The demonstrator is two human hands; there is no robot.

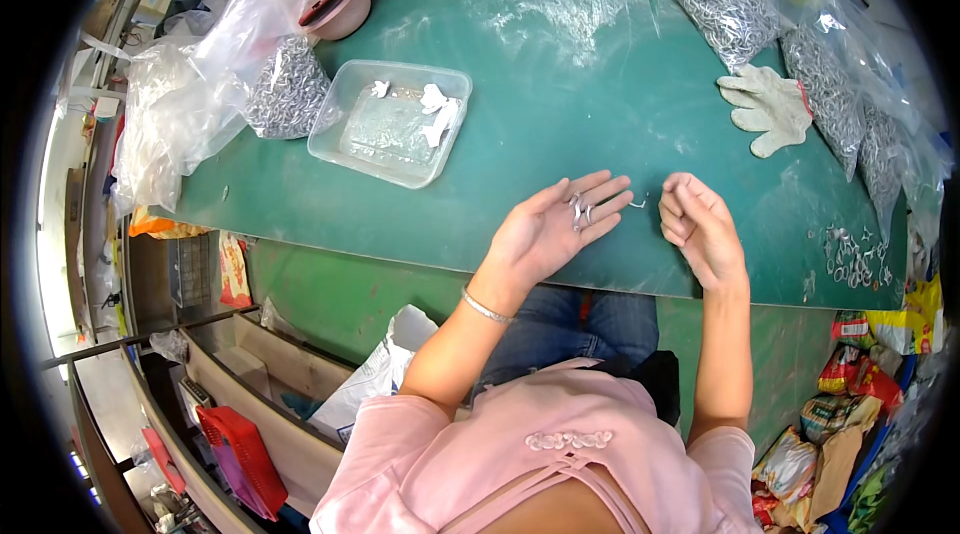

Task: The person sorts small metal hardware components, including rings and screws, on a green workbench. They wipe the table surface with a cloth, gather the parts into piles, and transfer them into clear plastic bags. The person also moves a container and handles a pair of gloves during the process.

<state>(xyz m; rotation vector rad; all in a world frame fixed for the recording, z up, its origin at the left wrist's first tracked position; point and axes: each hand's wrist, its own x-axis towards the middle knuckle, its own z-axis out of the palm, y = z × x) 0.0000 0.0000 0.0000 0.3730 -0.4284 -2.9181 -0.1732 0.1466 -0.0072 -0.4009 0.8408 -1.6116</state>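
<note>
My left hand (558, 219) is palm up above the table's near edge, its fingers stretched out. A few small silver metal hooks (580, 212) lie across its fingers. To its right, my right hand (703, 229) has its fingers curled, with thumb and fingertips pinched together; whatever is between them is too small to tell. Between the two hands there is a small curved silver piece (638, 204), apart from both; I cannot tell whether it rests on the table. A loose pile of similar silver pieces (856, 259) lies on the green table (560, 114) at the right.
A clear plastic tub (325, 139) with white scraps inside stands left of centre. Behind it are a pink bowl (345, 19) and a bag of metal pieces (287, 94). More filled bags (725, 9) and a white work glove (765, 109) lie at the right.
</note>
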